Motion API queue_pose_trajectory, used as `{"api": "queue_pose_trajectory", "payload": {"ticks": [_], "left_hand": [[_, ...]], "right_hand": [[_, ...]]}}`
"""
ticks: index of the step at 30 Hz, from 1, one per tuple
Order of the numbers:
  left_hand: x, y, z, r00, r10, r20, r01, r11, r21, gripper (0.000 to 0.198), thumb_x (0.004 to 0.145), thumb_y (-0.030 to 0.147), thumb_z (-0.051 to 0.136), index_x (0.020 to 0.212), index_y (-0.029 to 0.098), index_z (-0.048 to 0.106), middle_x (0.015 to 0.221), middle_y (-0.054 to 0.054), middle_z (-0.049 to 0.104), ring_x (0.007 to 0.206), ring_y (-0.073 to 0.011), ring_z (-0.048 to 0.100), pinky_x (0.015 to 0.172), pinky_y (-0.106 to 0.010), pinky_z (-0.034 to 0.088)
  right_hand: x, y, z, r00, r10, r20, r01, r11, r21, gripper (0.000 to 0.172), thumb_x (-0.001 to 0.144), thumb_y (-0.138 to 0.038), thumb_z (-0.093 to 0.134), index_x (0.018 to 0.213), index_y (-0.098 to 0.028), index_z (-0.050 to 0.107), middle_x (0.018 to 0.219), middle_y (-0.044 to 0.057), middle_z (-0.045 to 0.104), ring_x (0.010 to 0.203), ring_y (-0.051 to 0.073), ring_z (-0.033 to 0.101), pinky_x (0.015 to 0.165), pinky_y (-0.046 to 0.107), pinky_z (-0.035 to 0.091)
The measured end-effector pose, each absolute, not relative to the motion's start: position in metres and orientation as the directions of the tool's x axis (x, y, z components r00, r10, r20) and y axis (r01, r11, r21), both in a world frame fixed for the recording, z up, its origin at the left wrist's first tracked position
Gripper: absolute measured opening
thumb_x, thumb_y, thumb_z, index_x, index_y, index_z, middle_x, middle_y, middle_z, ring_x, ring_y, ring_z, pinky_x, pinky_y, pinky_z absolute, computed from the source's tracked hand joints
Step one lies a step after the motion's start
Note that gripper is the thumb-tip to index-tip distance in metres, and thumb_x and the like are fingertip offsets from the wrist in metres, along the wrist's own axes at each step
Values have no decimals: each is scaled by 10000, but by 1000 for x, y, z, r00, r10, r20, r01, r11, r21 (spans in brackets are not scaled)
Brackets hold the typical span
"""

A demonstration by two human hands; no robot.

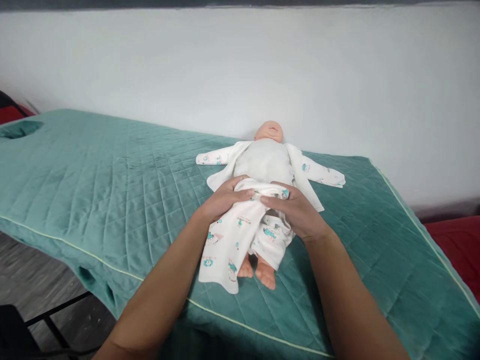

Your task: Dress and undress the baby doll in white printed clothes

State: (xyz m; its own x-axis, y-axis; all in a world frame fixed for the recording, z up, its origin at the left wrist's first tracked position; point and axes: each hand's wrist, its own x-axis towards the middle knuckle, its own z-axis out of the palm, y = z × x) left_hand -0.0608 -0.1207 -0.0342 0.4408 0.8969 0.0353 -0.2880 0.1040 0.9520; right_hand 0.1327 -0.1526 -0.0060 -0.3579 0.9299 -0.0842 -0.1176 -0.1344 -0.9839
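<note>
A baby doll lies on its back on a green quilted massage table, head toward the wall. It wears an open white printed top with sleeves spread out. White printed trousers cover its legs, and the bare feet stick out below. My left hand grips the trousers' waistband at the doll's left hip. My right hand holds the waistband on the other side, fingers curled over the cloth.
A white wall runs behind the table. The table has a face hole at its far left end. Red cushions show at the right, and a dark frame and floor lie below left.
</note>
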Motion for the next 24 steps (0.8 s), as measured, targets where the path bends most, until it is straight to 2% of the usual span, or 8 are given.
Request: {"api": "queue_pose_trajectory", "payload": {"ticks": [3, 6, 8, 11, 14, 18, 20, 24], "left_hand": [[-71, -123, -31, 587, 808, -40, -180, 178, 967, 449, 622, 302, 895, 992, 134, 704, 861, -36, 711, 719, -156, 648, 618, -226, 510], [-78, -126, -30, 680, 715, -161, -71, 283, 956, 446, 621, 239, 890, 1017, 124, 720, 893, -72, 745, 736, -196, 681, 664, -287, 555], [-77, -127, -33, 670, 727, -149, -122, 306, 944, 405, 620, 242, 890, 966, 110, 726, 851, -80, 748, 692, -194, 680, 648, -291, 554], [-70, -127, -37, 612, 789, -52, -305, 296, 905, 408, 607, 288, 898, 924, 104, 717, 806, -83, 744, 669, -193, 683, 641, -285, 552], [-63, -127, -40, 501, 865, 0, -434, 251, 865, 403, 627, 315, 891, 925, 121, 703, 772, -54, 728, 652, -171, 677, 617, -250, 539], [-59, -127, -40, 403, 915, 5, -461, 198, 865, 374, 665, 320, 875, 935, 131, 699, 715, -9, 696, 626, -137, 654, 604, -218, 515], [-59, -126, -40, 415, 910, 6, -446, 197, 873, 398, 684, 347, 861, 974, 120, 711, 762, -34, 719, 676, -165, 677, 643, -243, 527], [-63, -124, -39, 472, 882, -1, -360, 194, 913, 473, 712, 415, 836, 1052, 105, 726, 871, -86, 753, 734, -195, 693, 677, -267, 525]], "right_hand": [[131, -149, -11, -288, 957, -44, -310, -137, -941, 292, 694, -359, 847, 848, -207, 650, 786, -9, 680, 714, 162, 641, 663, 286, 518], [129, -149, -11, -300, 954, -10, -336, -115, -935, 282, 714, -370, 837, 802, -211, 622, 748, -22, 636, 683, 139, 597, 631, 261, 497], [128, -151, -10, -306, 952, 3, -271, -84, -959, 276, 751, -406, 810, 815, -216, 620, 729, -33, 614, 653, 126, 560, 600, 248, 468], [127, -154, -5, -319, 948, 14, -87, -14, -996, 274, 806, -457, 759, 846, -217, 633, 711, -39, 610, 635, 122, 539, 578, 242, 433], [128, -155, 2, -460, 888, 17, 91, 66, -994, 285, 785, -425, 787, 949, -213, 690, 830, -11, 693, 769, 164, 620, 678, 270, 477], [128, -157, 5, -591, 799, -108, 251, 55, -966, 315, 737, -399, 825, 978, -210, 749, 964, 20, 757, 903, 230, 678, 770, 322, 518], [128, -157, 2, -534, 836, -127, 220, -7, -975, 303, 743, -391, 817, 975, -206, 754, 968, 30, 765, 893, 232, 689, 760, 329, 530], [126, -153, -9, -336, 937, -97, -69, -128, -989, 378, 728, -371, 816, 1046, -187, 726, 966, 53, 765, 859, 234, 704, 764, 356, 554]]}}
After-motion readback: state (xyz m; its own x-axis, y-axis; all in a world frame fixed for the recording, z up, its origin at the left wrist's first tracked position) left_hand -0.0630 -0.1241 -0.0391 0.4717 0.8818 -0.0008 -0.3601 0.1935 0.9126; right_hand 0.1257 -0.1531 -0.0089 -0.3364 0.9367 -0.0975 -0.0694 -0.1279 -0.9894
